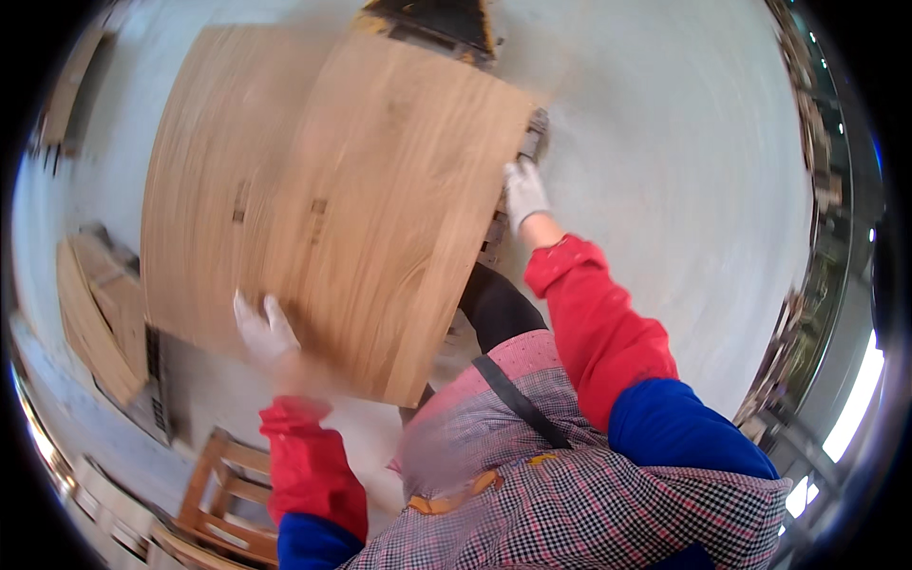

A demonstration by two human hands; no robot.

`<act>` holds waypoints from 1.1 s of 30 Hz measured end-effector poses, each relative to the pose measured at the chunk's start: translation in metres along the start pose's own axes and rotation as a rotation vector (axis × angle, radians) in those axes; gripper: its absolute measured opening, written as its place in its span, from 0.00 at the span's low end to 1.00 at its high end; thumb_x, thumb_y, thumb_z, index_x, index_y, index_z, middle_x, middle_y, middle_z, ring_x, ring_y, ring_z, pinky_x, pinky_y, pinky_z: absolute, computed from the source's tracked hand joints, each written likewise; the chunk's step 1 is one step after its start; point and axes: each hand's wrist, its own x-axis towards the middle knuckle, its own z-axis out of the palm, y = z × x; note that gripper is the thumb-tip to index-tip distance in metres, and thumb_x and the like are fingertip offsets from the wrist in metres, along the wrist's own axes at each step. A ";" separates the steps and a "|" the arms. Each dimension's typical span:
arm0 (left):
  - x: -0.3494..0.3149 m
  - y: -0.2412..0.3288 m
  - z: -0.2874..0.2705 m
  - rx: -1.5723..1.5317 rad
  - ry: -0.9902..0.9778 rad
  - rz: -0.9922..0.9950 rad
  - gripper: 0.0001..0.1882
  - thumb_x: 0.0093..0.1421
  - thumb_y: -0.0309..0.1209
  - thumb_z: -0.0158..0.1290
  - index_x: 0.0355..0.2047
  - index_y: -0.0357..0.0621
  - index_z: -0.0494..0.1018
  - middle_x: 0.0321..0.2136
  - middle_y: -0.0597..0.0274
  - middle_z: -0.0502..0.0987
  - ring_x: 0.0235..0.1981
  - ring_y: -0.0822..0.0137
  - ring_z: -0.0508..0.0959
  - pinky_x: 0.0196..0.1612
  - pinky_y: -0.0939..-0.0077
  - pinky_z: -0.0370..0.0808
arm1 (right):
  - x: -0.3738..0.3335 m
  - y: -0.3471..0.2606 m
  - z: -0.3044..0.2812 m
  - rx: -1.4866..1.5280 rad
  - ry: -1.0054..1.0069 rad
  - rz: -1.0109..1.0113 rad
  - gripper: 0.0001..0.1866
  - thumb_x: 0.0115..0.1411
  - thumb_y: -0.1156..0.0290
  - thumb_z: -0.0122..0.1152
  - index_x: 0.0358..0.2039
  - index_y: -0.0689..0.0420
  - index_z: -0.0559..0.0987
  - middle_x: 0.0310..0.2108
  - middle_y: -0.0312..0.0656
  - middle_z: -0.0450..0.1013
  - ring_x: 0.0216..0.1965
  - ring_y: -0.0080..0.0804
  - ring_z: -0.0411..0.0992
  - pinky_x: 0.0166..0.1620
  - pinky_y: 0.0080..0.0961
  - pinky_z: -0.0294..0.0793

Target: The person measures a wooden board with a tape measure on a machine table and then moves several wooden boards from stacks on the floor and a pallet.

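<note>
Two pale brown wooden panels (380,180) lie partly overlapped in front of me, one shifted to the right over the other panel (195,190). Each bears a small dark printed mark. My left hand (264,331), in a white glove and slightly blurred, rests at the near edge, thumb and fingers apart on the wood. At the right edge, my right hand (525,195), also gloved, closes on the upper panel's side. Its fingertips are partly hidden against the edge.
Under the panels' right side shows a grey pallet-like support (534,133). Beyond the far edge stands a black and yellow piece of equipment (432,24). At the left are stacked wooden boards (100,313), with a brown wooden frame (223,494) at lower left. Pale floor (665,171) extends rightward.
</note>
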 end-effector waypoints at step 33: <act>0.101 0.091 0.071 0.314 -0.147 0.307 0.29 0.48 0.41 0.56 0.50 0.45 0.65 0.47 0.52 0.69 0.50 0.55 0.67 0.53 0.65 0.64 | -0.051 0.013 0.052 0.517 0.025 0.103 0.25 0.62 0.69 0.41 0.59 0.62 0.53 0.50 0.49 0.65 0.48 0.38 0.65 0.51 0.27 0.62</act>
